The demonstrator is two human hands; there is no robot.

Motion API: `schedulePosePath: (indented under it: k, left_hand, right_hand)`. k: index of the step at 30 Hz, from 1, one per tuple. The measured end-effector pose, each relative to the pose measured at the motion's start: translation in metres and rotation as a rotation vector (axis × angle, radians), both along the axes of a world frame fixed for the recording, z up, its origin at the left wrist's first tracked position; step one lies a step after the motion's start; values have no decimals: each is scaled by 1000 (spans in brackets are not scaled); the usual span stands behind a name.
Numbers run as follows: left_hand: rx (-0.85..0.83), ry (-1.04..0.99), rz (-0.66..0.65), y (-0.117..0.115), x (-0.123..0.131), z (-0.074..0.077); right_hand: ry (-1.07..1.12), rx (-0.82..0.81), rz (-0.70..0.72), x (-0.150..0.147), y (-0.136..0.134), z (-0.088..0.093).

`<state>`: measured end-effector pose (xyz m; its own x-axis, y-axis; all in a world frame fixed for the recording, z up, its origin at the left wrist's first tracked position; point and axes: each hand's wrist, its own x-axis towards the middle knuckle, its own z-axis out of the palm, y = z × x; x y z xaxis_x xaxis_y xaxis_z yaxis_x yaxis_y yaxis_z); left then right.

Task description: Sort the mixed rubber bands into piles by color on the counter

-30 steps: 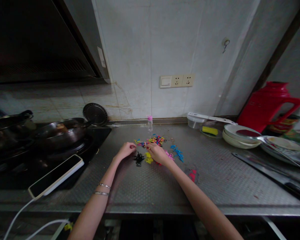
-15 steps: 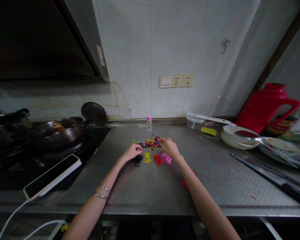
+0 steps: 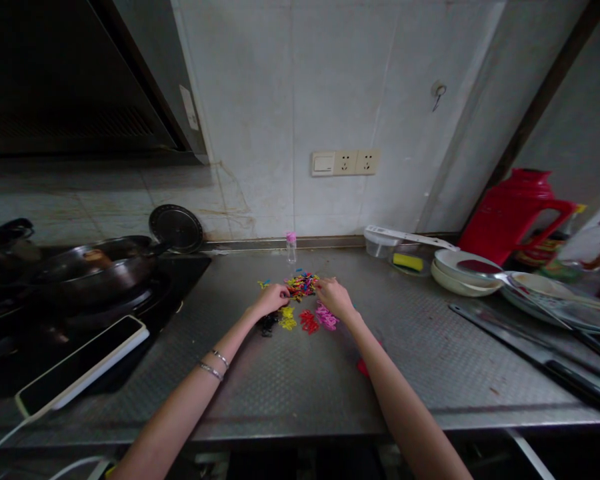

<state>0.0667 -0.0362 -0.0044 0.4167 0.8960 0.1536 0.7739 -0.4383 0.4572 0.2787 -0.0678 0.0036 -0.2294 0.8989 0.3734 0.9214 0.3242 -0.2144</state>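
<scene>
A mixed heap of small coloured pieces [image 3: 302,283] lies on the steel counter [image 3: 300,373]. In front of it sit sorted little piles: black [image 3: 267,324], yellow [image 3: 287,317], red [image 3: 309,321] and pink [image 3: 326,317]. My left hand [image 3: 273,297] rests at the heap's left edge with its fingers curled in a pinch; what they hold is too small to name. My right hand [image 3: 334,295] touches the heap's right edge, fingers bent down onto the pieces. A small clear vial with a pink cap [image 3: 291,247] stands upright behind the heap.
A stove with a dark pan [image 3: 87,267] is at the left, with a phone [image 3: 80,363] on a cable in front of it. At the right are stacked bowls [image 3: 463,270], a red thermos jug [image 3: 517,210], a clear tub [image 3: 380,241] and a long knife [image 3: 535,347].
My right hand moved from the sorted piles up to the right side of the heap. My left hand shifted right to the heap's left edge. The view drifted a little to the right.
</scene>
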Motion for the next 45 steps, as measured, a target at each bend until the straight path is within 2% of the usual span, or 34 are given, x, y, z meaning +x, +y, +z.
schedulePosePath:
  k: [7, 12, 16, 21, 23, 26, 32, 45]
  left_hand:
    - [-25, -41, -29, 3, 1, -1]
    - [-75, -86, -101, 2, -13, 12]
    - [-220, -68, -217, -1, -25, 24]
    - [-334, -75, -252, -1, -33, 29]
    - [-334, -156, -228, 2, -39, 30]
    - [-310, -278, -125, 9, -53, 32]
    - [-235, -367, 64, 18, -75, 26]
    - [-232, -400, 138, 23, -80, 13]
  right_hand:
    - [13, -29, 11, -1, 0, -1]
    - [57, -56, 118, -9, 3, -4]
    - [52, -71, 226, -19, 3, -7]
    - [-9, -99, 206, -27, 4, -11]
    - [-20, -99, 184, -30, 4, -12]
    - [-42, -100, 165, -32, 3, -12]
    - [-60, -102, 148, -32, 4, -12]
    - [8, -99, 158, -29, 5, -10]
